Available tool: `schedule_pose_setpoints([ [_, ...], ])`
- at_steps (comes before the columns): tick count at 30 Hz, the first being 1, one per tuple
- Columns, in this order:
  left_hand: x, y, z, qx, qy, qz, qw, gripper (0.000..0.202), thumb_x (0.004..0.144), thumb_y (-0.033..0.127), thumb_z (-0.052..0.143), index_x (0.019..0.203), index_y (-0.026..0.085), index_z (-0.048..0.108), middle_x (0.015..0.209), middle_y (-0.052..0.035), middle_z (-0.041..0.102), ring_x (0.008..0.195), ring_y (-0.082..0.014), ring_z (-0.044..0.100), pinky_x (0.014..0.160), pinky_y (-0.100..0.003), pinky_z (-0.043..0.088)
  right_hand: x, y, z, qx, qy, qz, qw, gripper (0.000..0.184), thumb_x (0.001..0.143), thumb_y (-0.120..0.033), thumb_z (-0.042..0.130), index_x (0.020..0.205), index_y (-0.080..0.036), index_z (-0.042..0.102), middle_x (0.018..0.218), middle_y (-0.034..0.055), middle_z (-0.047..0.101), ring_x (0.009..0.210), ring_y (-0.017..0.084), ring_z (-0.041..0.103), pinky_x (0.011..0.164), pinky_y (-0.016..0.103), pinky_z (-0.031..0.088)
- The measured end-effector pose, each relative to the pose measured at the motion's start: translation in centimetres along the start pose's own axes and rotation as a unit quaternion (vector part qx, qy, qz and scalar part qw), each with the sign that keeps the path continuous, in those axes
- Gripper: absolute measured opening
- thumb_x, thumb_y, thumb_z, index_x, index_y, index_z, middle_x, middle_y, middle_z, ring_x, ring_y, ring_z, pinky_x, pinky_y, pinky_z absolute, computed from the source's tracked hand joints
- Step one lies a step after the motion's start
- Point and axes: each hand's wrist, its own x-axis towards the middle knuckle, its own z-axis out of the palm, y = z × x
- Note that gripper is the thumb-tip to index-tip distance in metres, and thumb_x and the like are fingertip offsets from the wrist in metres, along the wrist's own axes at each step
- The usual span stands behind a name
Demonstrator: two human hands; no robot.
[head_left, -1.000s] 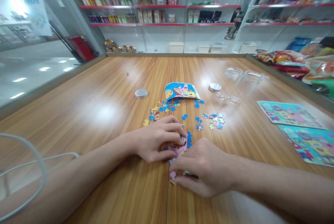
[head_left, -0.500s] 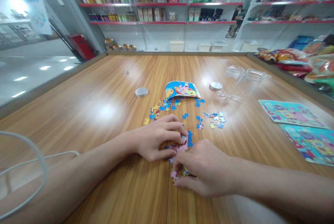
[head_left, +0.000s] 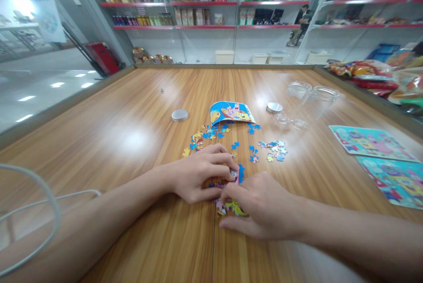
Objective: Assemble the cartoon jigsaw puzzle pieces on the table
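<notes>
A partly joined jigsaw puzzle [head_left: 241, 174], blue and pink with a cartoon face, lies on the wooden table between my hands. My left hand [head_left: 201, 172] rests over its left side, fingers bent and apart, fingertips touching the pieces. From the right, my right hand [head_left: 262, 206] reaches over the lower part, its index fingertip down on the puzzle and its thumb apart on the table. Pink and yellow-green puzzle pieces [head_left: 236, 208] show between that thumb and index finger. My hands cover much of the puzzle, so how these lower pieces join is hidden.
Loose puzzle pieces [head_left: 197, 140] lie beyond my hands, with another cluster [head_left: 277, 148] to the right. A curved picture sheet [head_left: 233, 112] stands behind them. Around are metal lids [head_left: 179, 115], clear jars [head_left: 319, 98], picture cards [head_left: 373, 142] and a white cable [head_left: 54, 203].
A pink piece at my right fingertips has moved up to the puzzle's lower edge. My right thumb and index finger have shifted slightly upward and apart from it. My left hand stays put.
</notes>
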Motion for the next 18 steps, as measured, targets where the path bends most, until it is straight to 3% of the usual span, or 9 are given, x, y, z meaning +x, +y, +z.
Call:
schedule_pose_setpoints([
  [3,0.05,-0.05,0.01,-0.002,0.002,0.002,1.0,0.027,0.086,0.022,0.065,0.113,0.019,0.063,0.123,-0.0126,0.065,0.113,-0.0282,0.054,0.104,-0.049,0.047,-0.05,0.11,0.09,0.016,0.013,-0.02,1.0,0.031,0.088,-0.045,0.067,0.104,-0.019,0.067,0.08,0.004,0.073,0.067,0.02,0.066,0.052,0.028,0.031],
  [7,0.13,-0.05,0.01,0.002,0.005,0.001,1.0,0.026,0.086,0.022,0.065,0.111,0.018,0.064,0.123,-0.0125,0.065,0.112,-0.0277,0.055,0.104,-0.048,0.047,-0.08,0.15,0.27,0.015,0.017,-0.023,0.999,0.022,0.089,-0.04,0.063,0.092,-0.019,0.068,0.074,0.0033,0.071,0.063,0.018,0.064,0.052,0.028,0.03],
  [18,0.19,0.09,-0.19,0.003,0.0,0.003,1.0,0.021,0.089,0.025,0.065,0.109,0.018,0.063,0.124,-0.0134,0.066,0.113,-0.0284,0.055,0.104,-0.049,0.046,-0.28,-0.09,0.26,-0.01,0.006,-0.1,0.995,0.024,0.094,-0.029,0.053,0.073,-0.021,0.063,0.06,-0.0021,0.065,0.052,0.012,0.051,0.051,0.031,0.02],
])
